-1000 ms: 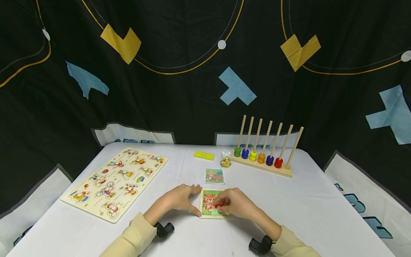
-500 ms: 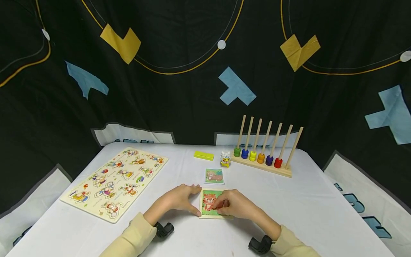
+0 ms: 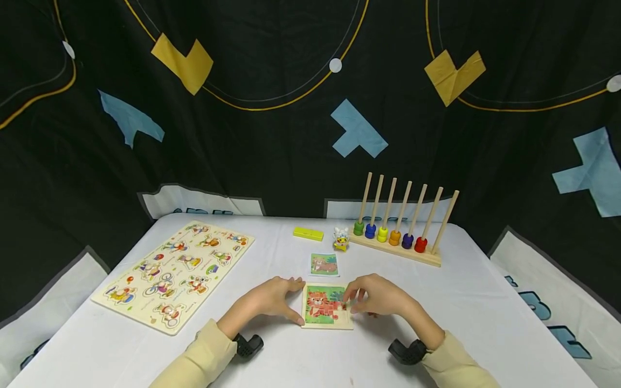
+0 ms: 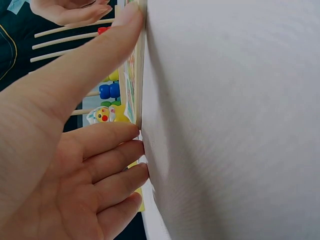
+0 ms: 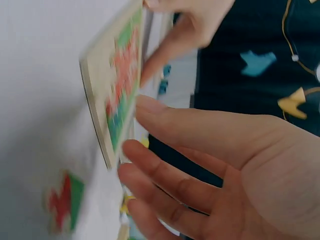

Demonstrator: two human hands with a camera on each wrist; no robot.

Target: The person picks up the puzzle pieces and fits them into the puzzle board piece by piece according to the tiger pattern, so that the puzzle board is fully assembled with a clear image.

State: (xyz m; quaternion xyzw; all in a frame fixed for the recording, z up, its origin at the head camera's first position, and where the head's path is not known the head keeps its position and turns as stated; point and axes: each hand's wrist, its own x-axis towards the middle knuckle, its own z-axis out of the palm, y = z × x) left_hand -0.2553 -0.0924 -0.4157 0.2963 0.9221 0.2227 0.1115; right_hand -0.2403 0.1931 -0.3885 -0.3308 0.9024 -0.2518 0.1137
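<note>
A small wooden jigsaw puzzle (image 3: 321,307) with a red tiger picture lies flat at the front middle; bare wood shows at its lower right corner. Along its left edge rests my left hand (image 3: 275,302), thumb at the near corner and straight fingers at the far one, seen closely in the left wrist view. My right hand (image 3: 380,295) hovers at the puzzle's right edge. In the right wrist view its thumb and loosely bent fingers stand apart with nothing between them. A loose red and green puzzle piece (image 5: 65,202) lies on the table beside the puzzle, mostly hidden under this hand in the head view.
Behind the puzzle lies a picture card (image 3: 324,265), then a yellow bar (image 3: 308,234) and a small figurine (image 3: 341,239). A pegged bead stand (image 3: 395,248) is at the back right. A large animal puzzle board (image 3: 174,275) covers the left side.
My right hand has lifted off the puzzle's right half and moved right to its edge, uncovering more of the picture and the bare corner. The left hand stays in place.
</note>
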